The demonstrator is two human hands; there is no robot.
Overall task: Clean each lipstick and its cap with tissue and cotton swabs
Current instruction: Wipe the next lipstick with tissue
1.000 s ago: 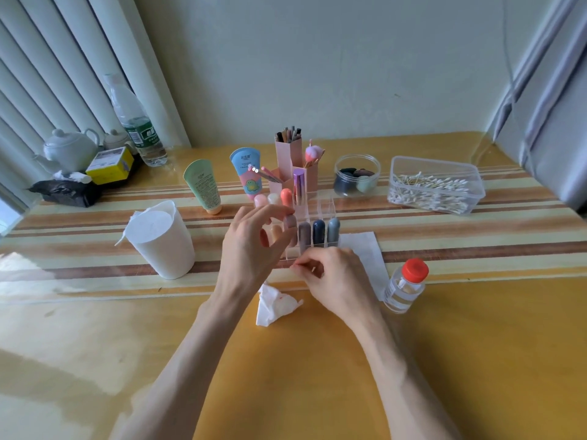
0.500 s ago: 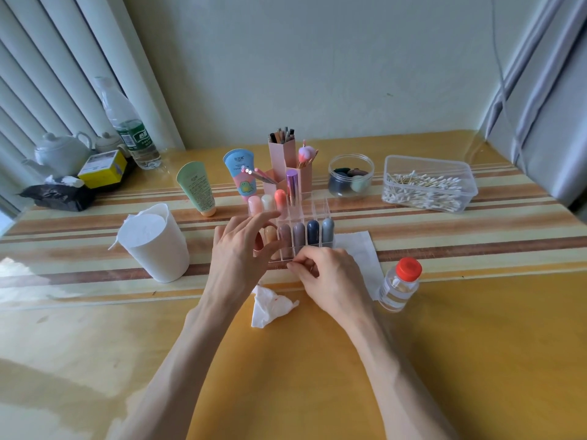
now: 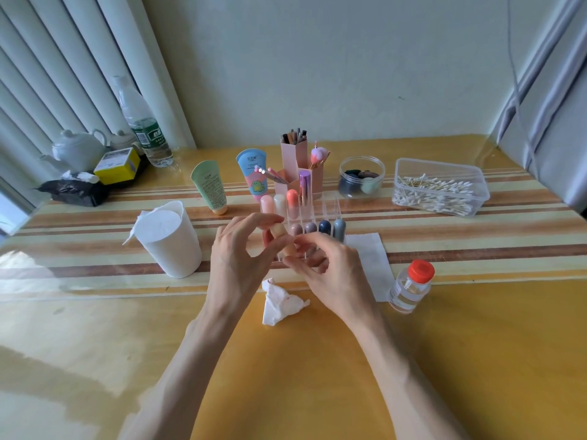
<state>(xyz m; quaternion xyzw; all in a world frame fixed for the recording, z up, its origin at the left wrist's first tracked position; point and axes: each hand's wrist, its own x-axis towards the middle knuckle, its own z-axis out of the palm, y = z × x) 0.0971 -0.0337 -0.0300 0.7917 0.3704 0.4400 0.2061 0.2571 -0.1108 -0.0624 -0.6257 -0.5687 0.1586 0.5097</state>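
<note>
Just before the clear organizer (image 3: 330, 212), a peach lipstick (image 3: 281, 233) sits tilted between both hands: the left hand (image 3: 236, 262) pinches its upper end, other fingers spread, and the right hand (image 3: 333, 277) pinches its lower end. Beneath them a crumpled tissue (image 3: 281, 304) lies on the glossy yellow table (image 3: 317, 376), striped farther back, with a pale wall (image 3: 317, 74) beyond, blinds (image 3: 63, 74) left and a curtain (image 3: 556, 106) right.

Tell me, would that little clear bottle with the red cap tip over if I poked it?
Probably not easily: the small clear bottle with the red cap looks short and wide, standing upright with liquid inside. It might slide instead, since the yellow table looks glossy. Laid sideways, its round body would likely roll.
</note>
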